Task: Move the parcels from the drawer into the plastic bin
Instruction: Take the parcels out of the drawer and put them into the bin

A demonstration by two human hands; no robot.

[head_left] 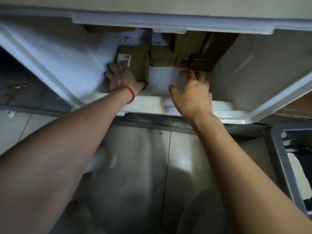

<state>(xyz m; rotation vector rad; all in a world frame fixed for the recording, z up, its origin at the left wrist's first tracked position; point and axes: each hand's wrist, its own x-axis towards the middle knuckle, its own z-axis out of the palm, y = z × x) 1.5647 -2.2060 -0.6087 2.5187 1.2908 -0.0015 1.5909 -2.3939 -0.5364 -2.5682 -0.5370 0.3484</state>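
A white plastic drawer (168, 107) stands pulled out in front of me. Inside it lies a brown cardboard parcel (138, 61) with a white label, and my left hand (120, 76), with a red bead bracelet on the wrist, grips its near left corner. More brown boxes (170, 56) sit packed at the back of the drawer, partly hidden under the cabinet edge. A white soft parcel (162, 76) lies flat on the drawer floor. My right hand (194, 92) hovers over it with fingers spread, reaching toward the boxes. The grey plastic bin (280, 159) stands at the lower right.
The bin holds dark and white packets (298, 173). A grey tiled floor (135, 166) lies below the drawer. A white object (103, 159) sits on the floor near my left arm. A dark opening (20, 78) shows left of the drawer.
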